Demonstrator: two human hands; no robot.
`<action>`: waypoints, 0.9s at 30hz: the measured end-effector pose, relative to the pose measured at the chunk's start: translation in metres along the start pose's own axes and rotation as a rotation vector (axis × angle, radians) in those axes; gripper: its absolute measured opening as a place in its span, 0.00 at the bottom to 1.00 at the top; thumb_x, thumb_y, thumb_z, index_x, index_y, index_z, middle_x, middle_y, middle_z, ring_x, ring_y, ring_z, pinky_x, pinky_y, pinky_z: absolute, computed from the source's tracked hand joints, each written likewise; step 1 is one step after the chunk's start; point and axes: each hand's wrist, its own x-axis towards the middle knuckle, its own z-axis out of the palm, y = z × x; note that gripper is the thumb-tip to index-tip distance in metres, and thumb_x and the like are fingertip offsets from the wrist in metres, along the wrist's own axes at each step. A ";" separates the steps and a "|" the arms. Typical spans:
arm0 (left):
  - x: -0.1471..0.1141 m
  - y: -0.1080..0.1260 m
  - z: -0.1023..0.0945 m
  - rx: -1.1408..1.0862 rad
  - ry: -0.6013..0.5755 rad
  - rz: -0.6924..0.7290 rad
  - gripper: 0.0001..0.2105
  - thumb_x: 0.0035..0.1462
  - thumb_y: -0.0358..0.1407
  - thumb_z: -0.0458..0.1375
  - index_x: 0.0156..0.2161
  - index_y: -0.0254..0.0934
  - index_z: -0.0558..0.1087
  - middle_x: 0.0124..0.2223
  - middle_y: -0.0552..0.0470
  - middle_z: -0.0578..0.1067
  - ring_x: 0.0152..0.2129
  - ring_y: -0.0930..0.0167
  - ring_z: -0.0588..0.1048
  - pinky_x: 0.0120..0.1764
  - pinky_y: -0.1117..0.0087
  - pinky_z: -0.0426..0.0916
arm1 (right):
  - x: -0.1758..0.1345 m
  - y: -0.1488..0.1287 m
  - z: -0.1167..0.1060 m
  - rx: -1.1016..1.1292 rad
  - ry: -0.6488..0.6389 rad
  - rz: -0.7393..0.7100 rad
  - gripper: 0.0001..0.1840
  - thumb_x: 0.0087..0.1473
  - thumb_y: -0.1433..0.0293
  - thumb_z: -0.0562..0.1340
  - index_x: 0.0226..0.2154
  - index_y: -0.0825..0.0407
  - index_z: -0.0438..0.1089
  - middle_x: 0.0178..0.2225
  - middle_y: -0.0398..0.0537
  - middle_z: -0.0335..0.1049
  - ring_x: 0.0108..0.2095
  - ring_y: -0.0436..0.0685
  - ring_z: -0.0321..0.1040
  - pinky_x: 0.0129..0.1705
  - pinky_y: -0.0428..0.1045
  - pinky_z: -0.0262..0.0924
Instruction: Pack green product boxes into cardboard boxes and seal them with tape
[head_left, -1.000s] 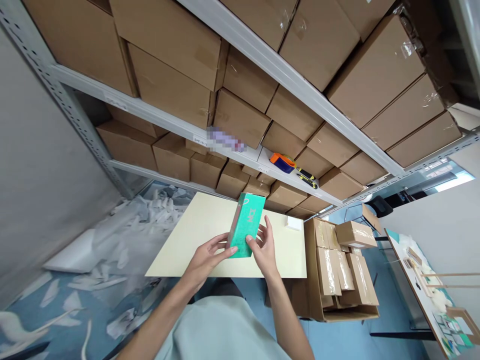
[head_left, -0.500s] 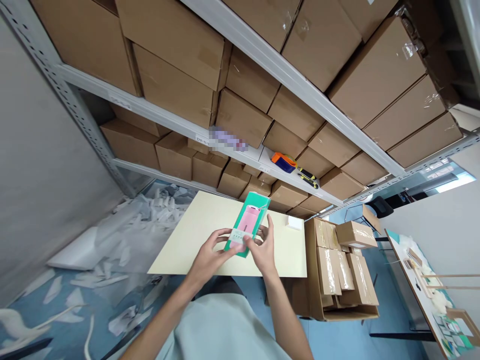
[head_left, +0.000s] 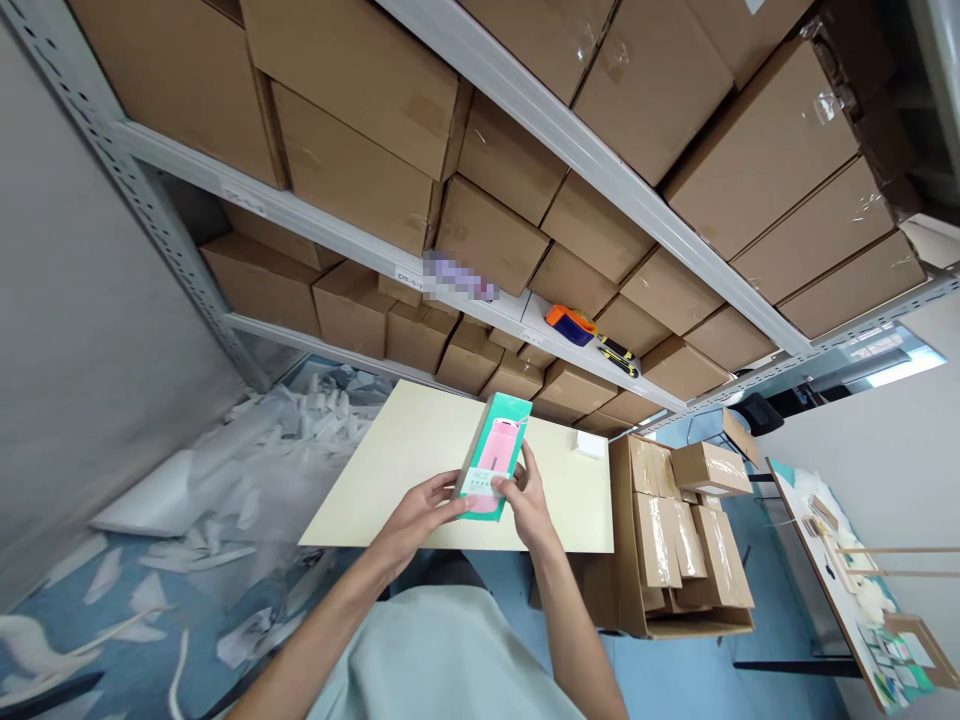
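A slim green box (head_left: 497, 450) with a pink device pictured on its front is held up above the pale yellow tabletop (head_left: 382, 470). My left hand (head_left: 424, 512) grips its lower left edge, thumb across the bottom of the front. My right hand (head_left: 526, 495) holds the right side, with its thumb on the printed face and the other fingers partly hidden behind. The box leans a little, and its left side panel shows. A small white box (head_left: 590, 445) rests at the tabletop's right end.
Shelves of brown cartons (head_left: 495, 235) rise behind the table. On one shelf lie an orange and blue tape dispenser (head_left: 570, 324) and a yellow-black cutter (head_left: 616, 350). At right stands a large open carton (head_left: 624, 540) of taped boxes. White foam scraps (head_left: 322, 420) cover the floor at left.
The green box has turned slightly between my hands, so it stands more upright and its left side panel now shows. Both hands still hold it.
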 end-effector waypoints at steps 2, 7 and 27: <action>0.004 -0.004 0.000 0.030 0.087 0.036 0.42 0.35 0.63 0.79 0.51 0.37 0.82 0.49 0.38 0.88 0.52 0.48 0.85 0.58 0.49 0.80 | 0.003 0.002 0.002 -0.075 0.061 -0.021 0.52 0.49 0.57 0.79 0.72 0.46 0.66 0.54 0.53 0.80 0.51 0.62 0.80 0.51 0.55 0.79; 0.010 -0.015 0.002 0.234 0.383 0.137 0.39 0.36 0.61 0.75 0.49 0.39 0.77 0.51 0.38 0.85 0.51 0.48 0.84 0.51 0.52 0.82 | 0.001 0.005 0.019 -0.227 0.178 -0.064 0.56 0.48 0.54 0.82 0.73 0.48 0.63 0.58 0.57 0.76 0.51 0.61 0.79 0.50 0.55 0.79; 0.000 -0.001 -0.033 0.128 -0.070 0.058 0.37 0.38 0.59 0.80 0.50 0.39 0.84 0.58 0.37 0.86 0.61 0.44 0.81 0.64 0.44 0.77 | 0.003 -0.005 0.005 -0.006 -0.238 -0.010 0.42 0.47 0.51 0.83 0.60 0.46 0.73 0.60 0.54 0.80 0.58 0.67 0.80 0.61 0.59 0.77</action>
